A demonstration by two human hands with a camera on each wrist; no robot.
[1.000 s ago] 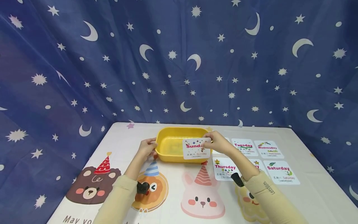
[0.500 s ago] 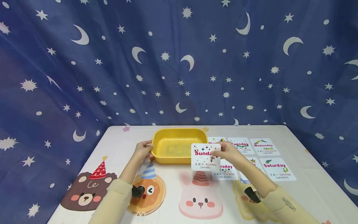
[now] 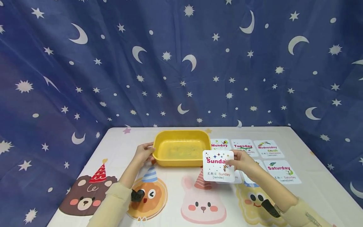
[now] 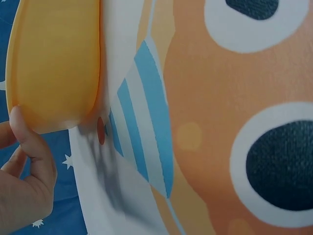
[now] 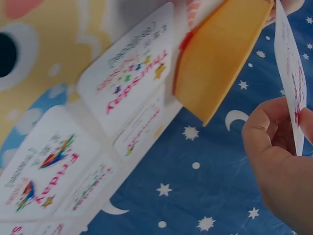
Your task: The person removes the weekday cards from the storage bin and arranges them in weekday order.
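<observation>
My left hand pinches the left end of a yellow plastic basin; in the left wrist view the thumb lies over the rim and the fingers sit beneath it. The basin's inside shows no contents. With thumb and fingers my right hand holds a white "Sunday" card by its right edge, raised in front of the basin's right end, printed face toward me. Seen from the right wrist, this card stands nearly edge-on. It hides much of the Thursday card in the head view.
Right of the basin lie more weekday cards in two rows: Monday, Tuesday and Wednesday behind, Saturday and a partly covered Friday card in front. A cartoon tablecloth covers the table; a starry blue curtain hangs behind.
My right hand has drawn the Sunday card from over the basin's right side toward me and to the right. The left hand keeps its grip on the basin; the view has shifted slightly.
</observation>
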